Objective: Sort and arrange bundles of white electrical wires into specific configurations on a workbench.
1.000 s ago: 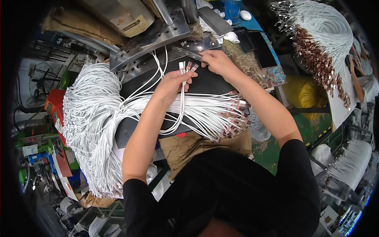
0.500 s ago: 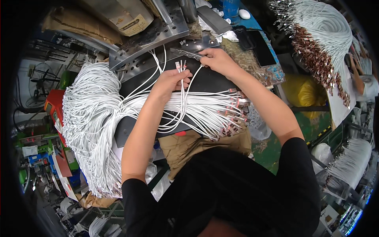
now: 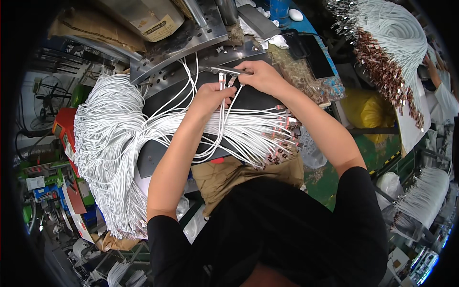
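**Feeding cable ends at the metal fixture**

Head view: my left hand [image 3: 210, 95] pinches a few white cables [image 3: 221, 119] upright at centre. My right hand [image 3: 260, 76], at one o'clock of it, is clamped on a thin metal strip [image 3: 222, 70]. Keep each connector end square and the slack clear of the big bundle [image 3: 110, 143] at nine o'clock.

The left hand [image 3: 210, 95] covers the cable ends it grips. The connector tips [image 3: 224, 79] are too small to identify. The forearms hide part of the white cables [image 3: 110, 138] on the surface [image 3: 158, 153].
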Available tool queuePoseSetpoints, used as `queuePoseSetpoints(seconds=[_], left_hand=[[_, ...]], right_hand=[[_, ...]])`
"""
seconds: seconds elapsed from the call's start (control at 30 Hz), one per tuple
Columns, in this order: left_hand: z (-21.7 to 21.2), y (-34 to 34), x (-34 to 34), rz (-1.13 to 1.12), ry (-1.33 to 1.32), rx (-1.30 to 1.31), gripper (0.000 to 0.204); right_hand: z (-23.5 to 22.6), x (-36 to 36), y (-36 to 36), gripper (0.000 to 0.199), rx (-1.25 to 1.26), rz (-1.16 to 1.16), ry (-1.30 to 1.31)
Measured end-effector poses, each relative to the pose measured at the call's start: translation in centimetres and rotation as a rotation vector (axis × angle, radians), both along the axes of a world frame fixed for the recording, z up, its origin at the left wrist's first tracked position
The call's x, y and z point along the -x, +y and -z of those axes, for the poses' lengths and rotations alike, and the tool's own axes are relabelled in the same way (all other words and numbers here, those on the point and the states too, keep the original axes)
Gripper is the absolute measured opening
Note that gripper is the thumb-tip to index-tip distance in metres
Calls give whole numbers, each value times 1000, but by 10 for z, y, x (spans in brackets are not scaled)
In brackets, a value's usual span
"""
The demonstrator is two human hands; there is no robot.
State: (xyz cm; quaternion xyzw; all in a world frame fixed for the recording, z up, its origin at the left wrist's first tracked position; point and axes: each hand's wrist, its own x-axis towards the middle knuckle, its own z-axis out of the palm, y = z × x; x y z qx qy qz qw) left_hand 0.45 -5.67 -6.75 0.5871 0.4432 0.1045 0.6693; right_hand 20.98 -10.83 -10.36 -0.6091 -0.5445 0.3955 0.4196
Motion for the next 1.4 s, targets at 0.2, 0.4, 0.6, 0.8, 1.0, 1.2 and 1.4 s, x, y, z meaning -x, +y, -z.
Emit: queuePoseSetpoints(seconds=[0.2, 0.4, 0.6, 0.8, 1.0, 1.2, 1.4], left_hand=[[-5, 0, -5, -76, -51, 55, 19], [0, 15, 12, -81, -117, 172, 23], [-4, 16, 5, -10, -51, 200, 26], [-12, 0, 3, -122, -44, 128, 25], [1, 8, 20, -107, -87, 110, 22], [4, 9, 21, -93, -59, 111, 21], [0, 2, 18, -13, 28, -42, 26]], right_hand=[[-1, -7, -1, 50, -22, -95, 105], [-22, -20, -9, 41, 125, -54, 107], [-17, -18, -12, 49, 46, -135, 95], [-13, -23, -9, 43, 32, -117, 75], [-18, -29, -9, 37, 135, -104, 109], [-23, -27, -14, 36, 136, -147, 72], [-32, -27, -19, 37, 113, -196, -52]])
